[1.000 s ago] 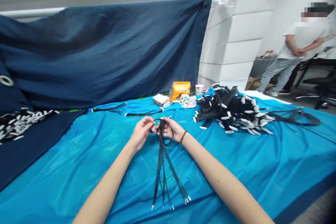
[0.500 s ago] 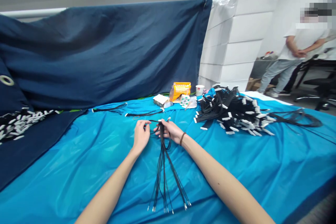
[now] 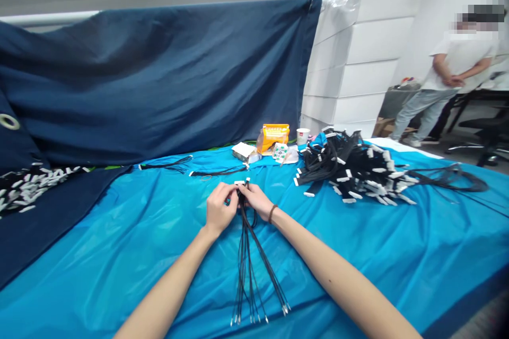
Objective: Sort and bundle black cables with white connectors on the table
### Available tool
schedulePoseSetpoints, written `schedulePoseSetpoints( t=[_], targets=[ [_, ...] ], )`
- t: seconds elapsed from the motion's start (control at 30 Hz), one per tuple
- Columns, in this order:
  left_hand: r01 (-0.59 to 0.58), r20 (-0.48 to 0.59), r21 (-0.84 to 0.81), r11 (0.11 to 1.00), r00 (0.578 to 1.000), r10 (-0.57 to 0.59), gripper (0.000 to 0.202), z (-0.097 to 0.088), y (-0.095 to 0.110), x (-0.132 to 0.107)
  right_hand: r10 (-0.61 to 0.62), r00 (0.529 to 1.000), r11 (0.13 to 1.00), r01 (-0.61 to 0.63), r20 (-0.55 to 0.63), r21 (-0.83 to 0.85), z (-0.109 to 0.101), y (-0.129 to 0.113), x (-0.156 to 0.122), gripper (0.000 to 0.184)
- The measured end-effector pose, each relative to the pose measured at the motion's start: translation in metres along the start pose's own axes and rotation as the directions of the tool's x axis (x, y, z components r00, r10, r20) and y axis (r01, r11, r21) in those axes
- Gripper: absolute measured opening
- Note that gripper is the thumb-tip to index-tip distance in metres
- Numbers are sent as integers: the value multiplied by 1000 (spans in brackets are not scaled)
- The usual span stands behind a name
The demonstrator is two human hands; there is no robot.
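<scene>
A bundle of thin black wires (image 3: 247, 254) hangs toward me over the blue cloth, its loose ends fanned out with small silvery tips. At the top of the bundle is a white connector (image 3: 239, 183). My right hand (image 3: 256, 201) is closed around the upper part of the wires, just below the connector. From the left, my left hand (image 3: 221, 206) pinches the bundle at the same spot, its fingertips touching the wires beside my right fingers. A loop of wire bulges out under my right palm. The fingertips partly hide where the wires are gripped.
Several black cables with white connectors form a large heap (image 3: 350, 169) on the right. Two wire bundles (image 3: 218, 171) lie behind my hands, near a small box (image 3: 244, 152), an orange pouch (image 3: 273, 139) and a paper cup (image 3: 303, 136). More white connectors (image 3: 24, 190) lie far left. A person (image 3: 453, 74) stands back right.
My left hand has moved right and closed in on the bundle beside my right hand. The wire tips have shifted slightly.
</scene>
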State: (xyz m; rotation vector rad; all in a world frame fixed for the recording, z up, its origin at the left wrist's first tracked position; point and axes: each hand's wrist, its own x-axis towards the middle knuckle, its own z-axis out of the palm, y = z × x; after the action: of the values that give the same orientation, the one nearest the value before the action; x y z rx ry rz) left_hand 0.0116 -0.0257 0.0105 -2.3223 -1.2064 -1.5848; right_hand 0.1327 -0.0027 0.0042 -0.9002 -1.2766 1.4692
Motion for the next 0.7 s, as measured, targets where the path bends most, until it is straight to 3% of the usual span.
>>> schedulePoseSetpoints(
  t=[0.07, 0.17, 0.27, 0.33, 0.47, 0.7],
  targets=[
    [-124, 69, -29, 992, 990, 126, 16, -2, 2, -2, -51, 998, 995, 48, -30, -90, -2, 2, 3, 24],
    [-213, 284, -102, 972, 930, 234, 17, -1, 0, -5, -166, 983, 959, 142, -79, -247, -8, 7, 9, 27],
    [-156, 478, -89, 984, 860, 180, 19, 3, -3, -6, -235, 963, 927, 181, -133, -329, -14, 10, 16, 27],
    [-89, 531, -50, 995, 841, 102, 20, 6, -4, -6, -237, 957, 926, 172, -165, -335, -16, 10, 18, 29],
    [-43, 508, 47, 998, 862, 14, 17, 9, -7, -4, -217, 962, 939, 159, -164, -306, -15, 7, 16, 37],
    [8, 298, 259, 966, 950, -88, 21, 12, -12, -6, -185, 971, 951, 138, -153, -276, -10, 9, 15, 45]
  ],
)
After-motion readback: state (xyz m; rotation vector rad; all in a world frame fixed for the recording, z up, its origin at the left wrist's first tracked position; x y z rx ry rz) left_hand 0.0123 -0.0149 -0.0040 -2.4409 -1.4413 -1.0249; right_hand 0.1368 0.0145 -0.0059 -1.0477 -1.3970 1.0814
